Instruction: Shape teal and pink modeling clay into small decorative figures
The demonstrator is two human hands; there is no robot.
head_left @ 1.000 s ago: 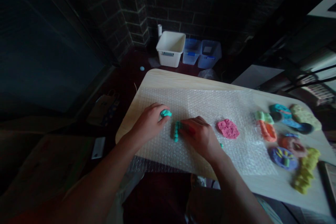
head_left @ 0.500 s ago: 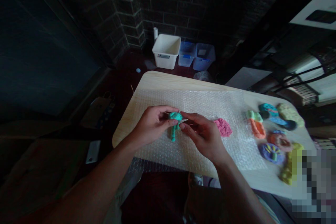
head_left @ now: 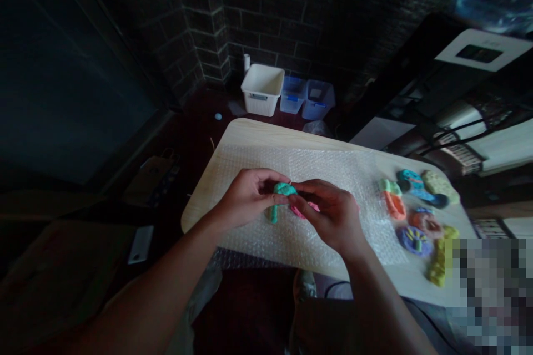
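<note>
My left hand [head_left: 250,195] pinches a teal-green, soft-looking lumpy piece [head_left: 285,188] between thumb and fingers. A narrow green strip [head_left: 273,213] hangs down from it below the left thumb. My right hand [head_left: 328,208] is closed at the piece's right side, thumb and index fingertip meeting against it. Whether something small sits between those fingertips is hidden. Behind the right hand a pink textured piece [head_left: 306,209] partly shows, seemingly lying on the bubble wrap [head_left: 250,156]; the hand covers much of it.
The bubble wrap lies on a pale wooden table [head_left: 250,130]. On the right rest an orange and green piece [head_left: 393,199], a blue one [head_left: 420,188], a purple disc [head_left: 415,241] and a yellow strip [head_left: 441,260]. Beyond the table stand a white bin [head_left: 262,94] and blue clear boxes [head_left: 318,100].
The view has shifted slightly, so table and pieces appear further left. My right fingers have closed in on the green piece, and a pale pointed thing beside them no longer shows.
</note>
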